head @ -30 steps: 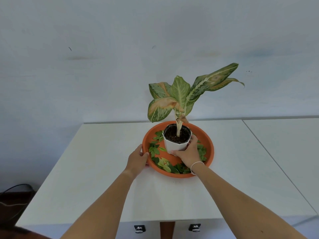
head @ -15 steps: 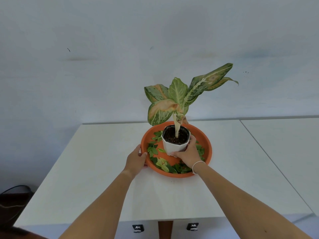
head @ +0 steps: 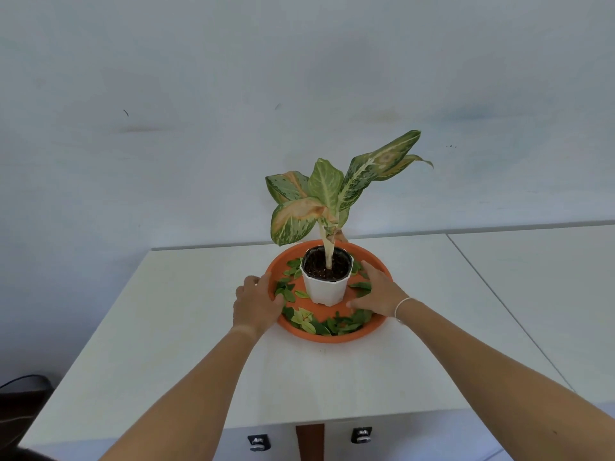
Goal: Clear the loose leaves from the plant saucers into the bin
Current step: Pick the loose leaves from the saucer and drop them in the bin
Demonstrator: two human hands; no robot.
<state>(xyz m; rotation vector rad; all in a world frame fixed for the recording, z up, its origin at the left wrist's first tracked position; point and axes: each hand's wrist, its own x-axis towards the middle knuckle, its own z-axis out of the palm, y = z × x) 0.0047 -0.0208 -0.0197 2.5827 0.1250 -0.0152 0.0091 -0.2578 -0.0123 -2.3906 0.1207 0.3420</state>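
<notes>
An orange saucer sits on the white table. A white pot with a variegated plant stands upright in its middle. Several loose green leaves lie around the pot on the saucer floor. My left hand grips the saucer's left rim, thumb inside. My right hand lies palm down inside the saucer to the right of the pot, fingers spread over some leaves, apart from the pot. No bin is in view.
A second white table joins on the right along a thin seam. The wall rises just behind the table's far edge. A dark object with a cable sits on the floor at the lower left.
My right hand has let go of the pot and moved to the saucer's right side. The left hand stays on the left rim. The pot and plant stand steady.
</notes>
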